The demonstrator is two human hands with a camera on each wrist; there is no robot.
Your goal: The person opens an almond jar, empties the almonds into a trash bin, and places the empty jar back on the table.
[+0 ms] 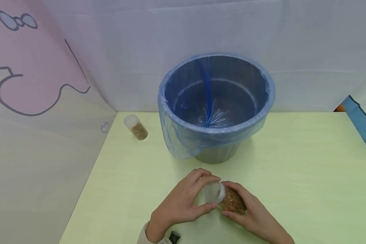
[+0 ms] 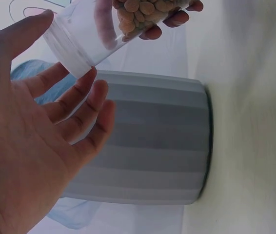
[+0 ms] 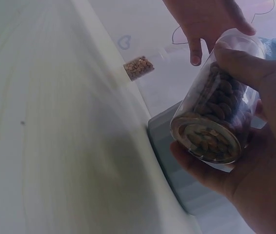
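Observation:
A clear plastic jar (image 1: 233,200) part-filled with brown, almond-like pieces is held tilted above the table, in front of the bin. My right hand (image 1: 257,215) grips its body, thumb on one side and fingers round the other, as the right wrist view shows too. The jar's whitish translucent lid (image 2: 67,48) points left, towards my left hand (image 1: 183,200). Left thumb and fingertips pinch that lid from opposite sides. In the right wrist view the jar's base (image 3: 206,141) faces the camera, with the pieces showing through.
Beyond the hands stands a grey bin (image 1: 216,154) lined with a blue plastic bag (image 1: 183,142) folded over its rim. A second jar (image 1: 139,130) with tan contents and a whitish lid stands at the back left of the pale yellow-green table (image 1: 308,162). Printed cloth walls surround the table.

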